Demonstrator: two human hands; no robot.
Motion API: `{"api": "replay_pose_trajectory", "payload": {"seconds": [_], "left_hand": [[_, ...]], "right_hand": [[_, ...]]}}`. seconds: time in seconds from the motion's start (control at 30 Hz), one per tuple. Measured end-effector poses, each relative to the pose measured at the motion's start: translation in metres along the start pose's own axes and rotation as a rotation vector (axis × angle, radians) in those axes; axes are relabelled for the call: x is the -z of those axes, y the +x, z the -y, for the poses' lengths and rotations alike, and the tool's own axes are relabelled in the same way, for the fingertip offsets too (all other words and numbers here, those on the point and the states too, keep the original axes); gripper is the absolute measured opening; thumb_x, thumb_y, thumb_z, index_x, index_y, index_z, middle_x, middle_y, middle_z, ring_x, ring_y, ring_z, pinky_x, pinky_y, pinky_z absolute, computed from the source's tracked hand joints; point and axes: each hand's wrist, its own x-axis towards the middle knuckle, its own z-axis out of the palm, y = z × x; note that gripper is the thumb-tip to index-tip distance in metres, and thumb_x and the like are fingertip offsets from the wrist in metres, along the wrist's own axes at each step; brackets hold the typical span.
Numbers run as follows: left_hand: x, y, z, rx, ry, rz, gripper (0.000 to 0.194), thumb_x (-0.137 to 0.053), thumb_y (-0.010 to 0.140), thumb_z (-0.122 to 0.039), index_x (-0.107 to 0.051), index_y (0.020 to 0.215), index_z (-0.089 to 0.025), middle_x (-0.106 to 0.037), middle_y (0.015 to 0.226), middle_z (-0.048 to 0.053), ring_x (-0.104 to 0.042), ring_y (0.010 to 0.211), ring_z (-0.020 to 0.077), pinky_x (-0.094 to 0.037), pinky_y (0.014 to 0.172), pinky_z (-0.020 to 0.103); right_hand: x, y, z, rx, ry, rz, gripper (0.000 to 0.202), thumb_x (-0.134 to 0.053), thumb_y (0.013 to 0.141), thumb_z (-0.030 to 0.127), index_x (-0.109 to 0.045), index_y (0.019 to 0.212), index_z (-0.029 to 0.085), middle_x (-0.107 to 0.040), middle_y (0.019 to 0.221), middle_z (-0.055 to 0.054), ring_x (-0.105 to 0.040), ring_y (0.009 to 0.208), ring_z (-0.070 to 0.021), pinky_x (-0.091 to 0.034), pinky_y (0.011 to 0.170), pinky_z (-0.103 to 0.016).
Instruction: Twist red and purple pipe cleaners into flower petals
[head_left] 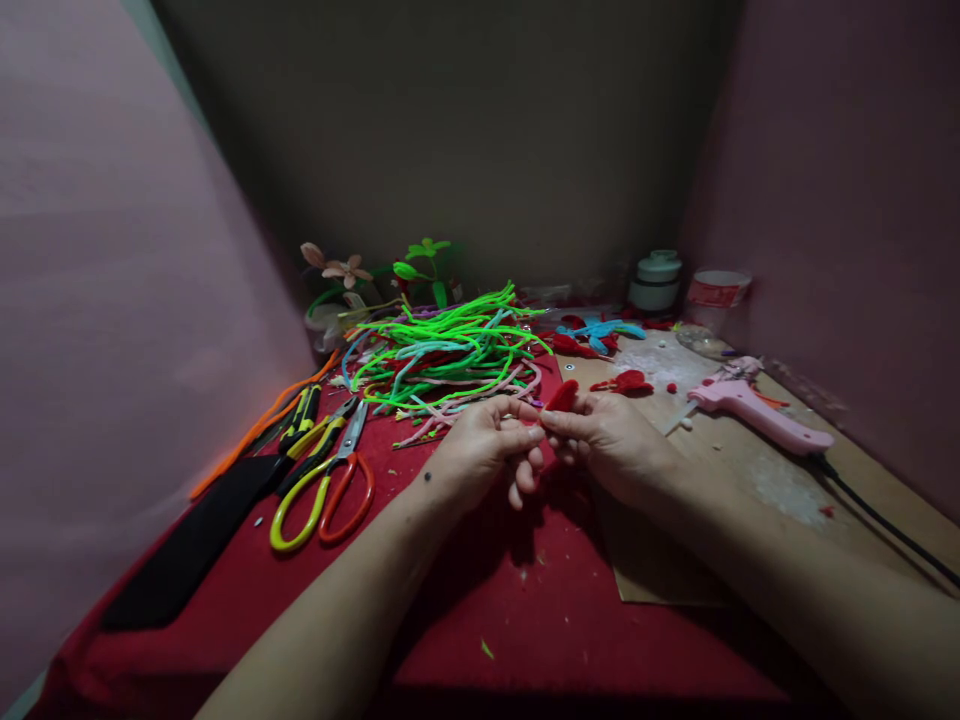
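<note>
Fingers of my right hand (622, 445) are clamped on a red fuzzy piece (562, 396), which I hold above the middle of the counter (465, 640). Fingers of my left hand (491, 440) are bent close to its lower end, but I cannot tell whether they grip it. Beyond both hands, toward the far edge, I see one heap of fuzzy stems (454, 348), mostly green. Scissors (347, 456) lie toward the left edge, beside pliers (330, 434); toward the right edge, a pink glue gun (761, 412) rests on a brown board (660, 575).

1 head-worn view, forward and down, close over the red-covered table (540, 635)
</note>
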Motion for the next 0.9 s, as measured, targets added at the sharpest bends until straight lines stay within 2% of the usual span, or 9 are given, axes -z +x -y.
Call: {"api": "replay_pose_trajectory", "payload": {"seconds": [0.1, 0.27, 0.4, 0.57, 0.7, 0.9], "left_hand": [[-0.004, -0.001, 0.001, 0.005, 0.004, -0.022, 0.021, -0.058, 0.074, -0.027, -0.045, 0.086, -0.015, -0.055, 0.053, -0.004, -0.049, 0.032, 0.0092, -0.040, 0.026, 0.019], [-0.007, -0.001, 0.005, 0.017, -0.006, -0.034, 0.019, -0.059, 0.072, -0.026, -0.045, 0.077, -0.015, -0.057, 0.055, -0.003, -0.053, 0.035, 0.0105, -0.041, 0.027, 0.019], [-0.010, 0.000, 0.007, 0.053, 0.023, -0.025, 0.015, -0.056, 0.072, -0.025, -0.045, 0.070, -0.015, -0.056, 0.051, -0.003, -0.051, 0.033, 0.0101, -0.041, 0.027, 0.020], [-0.006, -0.002, -0.002, 0.073, 0.176, -0.037, 0.017, -0.062, 0.069, -0.023, -0.049, 0.076, -0.014, -0.055, 0.049, -0.002, -0.054, 0.037, 0.0120, -0.039, 0.029, 0.018], [0.000, -0.004, -0.010, -0.044, 0.150, -0.124, 0.019, -0.065, 0.068, -0.025, -0.054, 0.077, -0.013, -0.056, 0.052, -0.002, -0.053, 0.041, 0.0084, -0.040, 0.035, 0.016], [0.004, -0.001, -0.003, -0.053, 0.065, -0.034, 0.019, -0.063, 0.073, -0.029, -0.053, 0.071, -0.013, -0.057, 0.056, 0.000, -0.052, 0.044, 0.0074, -0.042, 0.039, 0.017]], "right_hand": [[-0.001, -0.001, -0.001, 0.026, -0.045, -0.044, 0.025, -0.069, 0.065, 0.035, -0.057, 0.065, 0.013, -0.055, 0.048, 0.002, -0.047, 0.040, -0.0068, -0.031, 0.041, -0.020], [-0.001, 0.000, -0.003, 0.055, -0.095, -0.148, 0.021, -0.067, 0.064, 0.030, -0.054, 0.062, 0.013, -0.052, 0.047, 0.004, -0.041, 0.038, -0.0047, -0.027, 0.039, -0.020], [0.000, 0.000, -0.003, 0.062, -0.115, -0.143, 0.017, -0.065, 0.065, 0.026, -0.053, 0.061, 0.014, -0.053, 0.050, 0.004, -0.042, 0.040, -0.0048, -0.029, 0.041, -0.020], [0.003, 0.003, -0.001, 0.002, -0.093, -0.165, 0.019, -0.065, 0.065, 0.028, -0.053, 0.061, 0.014, -0.051, 0.049, 0.003, -0.040, 0.039, -0.0045, -0.026, 0.040, -0.020], [0.004, 0.004, 0.001, -0.053, -0.062, -0.110, 0.025, -0.069, 0.062, 0.030, -0.051, 0.059, 0.013, -0.048, 0.047, 0.004, -0.039, 0.039, -0.0045, -0.025, 0.040, -0.021], [0.002, 0.001, 0.003, -0.155, 0.029, 0.009, 0.025, -0.070, 0.061, 0.027, -0.050, 0.061, 0.013, -0.049, 0.048, 0.002, -0.042, 0.041, -0.0054, -0.027, 0.039, -0.020]]}}
